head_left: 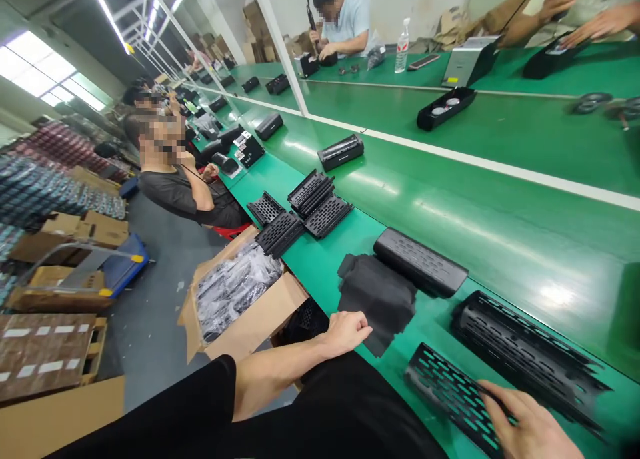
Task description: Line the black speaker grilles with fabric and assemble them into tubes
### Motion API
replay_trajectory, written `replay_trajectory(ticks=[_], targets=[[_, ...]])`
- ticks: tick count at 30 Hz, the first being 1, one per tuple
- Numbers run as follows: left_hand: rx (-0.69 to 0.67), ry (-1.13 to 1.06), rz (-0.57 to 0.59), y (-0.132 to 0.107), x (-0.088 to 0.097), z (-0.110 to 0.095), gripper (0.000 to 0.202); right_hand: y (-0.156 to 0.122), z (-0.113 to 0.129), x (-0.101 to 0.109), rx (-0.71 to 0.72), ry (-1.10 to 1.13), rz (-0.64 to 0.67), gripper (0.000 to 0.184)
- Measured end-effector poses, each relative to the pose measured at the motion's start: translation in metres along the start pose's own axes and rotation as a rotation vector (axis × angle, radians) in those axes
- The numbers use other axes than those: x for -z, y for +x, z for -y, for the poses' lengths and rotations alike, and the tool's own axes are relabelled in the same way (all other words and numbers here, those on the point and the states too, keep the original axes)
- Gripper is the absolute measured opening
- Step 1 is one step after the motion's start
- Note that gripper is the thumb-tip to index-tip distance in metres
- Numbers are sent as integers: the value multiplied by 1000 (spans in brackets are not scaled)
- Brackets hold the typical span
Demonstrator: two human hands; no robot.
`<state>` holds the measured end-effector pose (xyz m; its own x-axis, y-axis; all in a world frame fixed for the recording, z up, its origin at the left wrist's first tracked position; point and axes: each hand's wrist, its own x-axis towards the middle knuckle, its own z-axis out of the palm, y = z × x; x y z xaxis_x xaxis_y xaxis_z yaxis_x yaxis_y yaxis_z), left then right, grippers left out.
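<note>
My right hand (530,419) grips the near end of a black slotted speaker grille (455,392) at the bottom right. My left hand (347,332) is closed at the near-left edge of a stack of thin black sheets (380,296); its fingertips are hidden, so I cannot tell whether it pinches a sheet. Just beyond the sheets lies a long rounded black speaker housing (420,260). To the right rest more slotted black grilles (525,352), slightly blurred. Farther left on the bench, several black grilles (320,202) are piled up.
An open carton (255,312) of plastic-wrapped parts stands left of the green bench (320,266). A conveyor (475,206) runs alongside, carrying a black speaker (341,151) and an open housing (445,109). Co-workers sit at left (175,179) and across (345,19).
</note>
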<state>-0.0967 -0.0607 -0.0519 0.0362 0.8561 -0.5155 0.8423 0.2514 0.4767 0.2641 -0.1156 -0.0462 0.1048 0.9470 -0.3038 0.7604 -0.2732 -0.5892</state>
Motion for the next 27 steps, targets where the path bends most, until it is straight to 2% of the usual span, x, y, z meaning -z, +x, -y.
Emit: replay_trajectory(ticks=[3, 7, 11, 13, 19, 23, 27], targets=[[21, 27, -49, 8, -7, -4, 26, 1, -15, -36, -37, -133, 6, 68], [46, 57, -85, 23, -12, -11, 38, 5, -15, -46, -70, -152, -94, 80], [23, 73, -81, 28, -13, -16, 16, -9, 4, -44, -68, -138, -212, 75], [8, 74, -85, 26, -11, -15, 13, -18, 15, -46, -47, -93, -222, 70], [15, 87, -127, 24, -7, -14, 28, -24, 51, -72, -15, 49, -162, 59], [-36, 91, -120, 24, -10, -14, 13, -18, 73, -84, 10, 111, -125, 59], [-61, 99, -157, 21, -8, -10, 14, -12, 86, -85, 12, 149, -90, 59]])
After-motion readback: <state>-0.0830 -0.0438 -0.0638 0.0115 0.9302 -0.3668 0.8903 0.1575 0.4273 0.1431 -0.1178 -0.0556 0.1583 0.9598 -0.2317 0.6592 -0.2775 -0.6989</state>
